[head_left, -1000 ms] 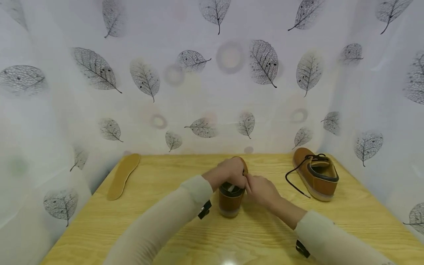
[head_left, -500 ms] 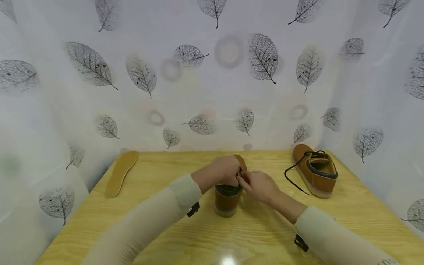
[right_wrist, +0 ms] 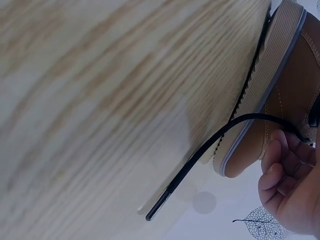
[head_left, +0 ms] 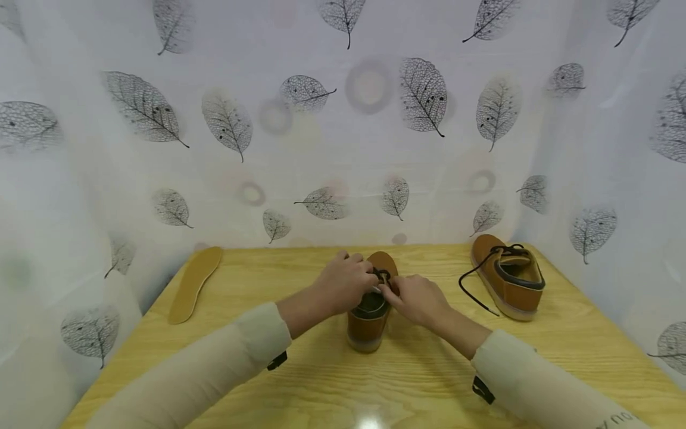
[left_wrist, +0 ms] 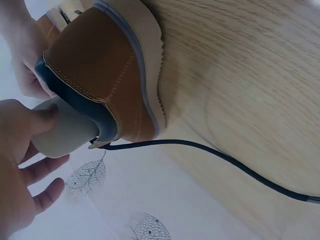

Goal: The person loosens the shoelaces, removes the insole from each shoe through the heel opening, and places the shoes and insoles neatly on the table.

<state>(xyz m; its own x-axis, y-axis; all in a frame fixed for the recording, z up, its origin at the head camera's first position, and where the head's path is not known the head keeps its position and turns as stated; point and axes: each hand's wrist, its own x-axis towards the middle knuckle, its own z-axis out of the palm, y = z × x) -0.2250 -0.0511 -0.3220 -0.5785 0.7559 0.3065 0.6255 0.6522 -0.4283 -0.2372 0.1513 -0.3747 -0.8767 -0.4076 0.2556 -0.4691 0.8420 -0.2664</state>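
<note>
A brown leather shoe (head_left: pixel 366 326) with a dark collar stands mid-table, heel toward me. Its black lace (left_wrist: pixel 235 162) trails loose on the left side, and another lace end (right_wrist: pixel 200 150) hangs on the right. My left hand (head_left: pixel 343 281) pinches the shoe's pale tongue (left_wrist: pixel 67 131) at the opening, thumb on its near face and the other fingers spread beyond it. On the opposite side, my right hand (head_left: pixel 420 300) grips the upper's edge by the eyelets, with curled fingers (right_wrist: pixel 272 167) against the brown side. The thumb reaches toward the tongue.
A second brown shoe (head_left: pixel 522 301) stands at the back right, its black lace (head_left: pixel 471 289) trailing leftward onto the table. At the back left lies a tan insole (head_left: pixel 195 286). A leaf-print curtain (head_left: pixel 343 149) hangs behind the wooden table (head_left: pixel 300 387).
My left hand has drawn back leftward from over the shoe, uncovering the laces and toe, and now pinches the tongue. The right hand stays at the shoe's right side.
</note>
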